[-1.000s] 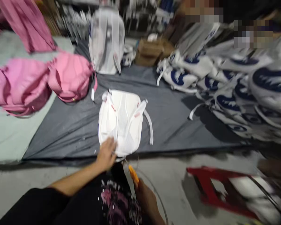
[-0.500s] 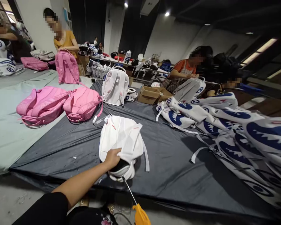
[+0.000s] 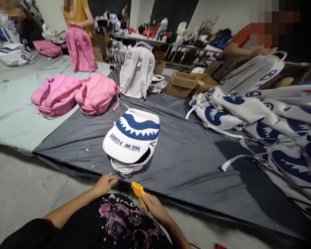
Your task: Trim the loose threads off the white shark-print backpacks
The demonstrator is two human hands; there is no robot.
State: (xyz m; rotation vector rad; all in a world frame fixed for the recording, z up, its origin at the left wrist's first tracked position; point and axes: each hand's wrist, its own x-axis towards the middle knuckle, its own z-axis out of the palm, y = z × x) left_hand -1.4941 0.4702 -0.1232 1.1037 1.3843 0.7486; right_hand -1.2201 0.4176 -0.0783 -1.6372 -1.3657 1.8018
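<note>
The backpack (image 3: 131,141) is now lying shark-face up near the mat's (image 3: 75,138) front edge. Left hand (image 3: 105,183) is pinching something small by its zipper; right hand (image 3: 151,206) is gripping the yellow tool (image 3: 138,191) — best kept low, tip steady.

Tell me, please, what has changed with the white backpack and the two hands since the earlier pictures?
The white backpack was turned over: its strap side faced up before, now the blue shark mouth and "NEW YORK" print face up. The left hand let go of it and drew back to the edge of the grey mat. The right hand keeps holding the orange tool. The pink backpacks stayed where they were.
</note>
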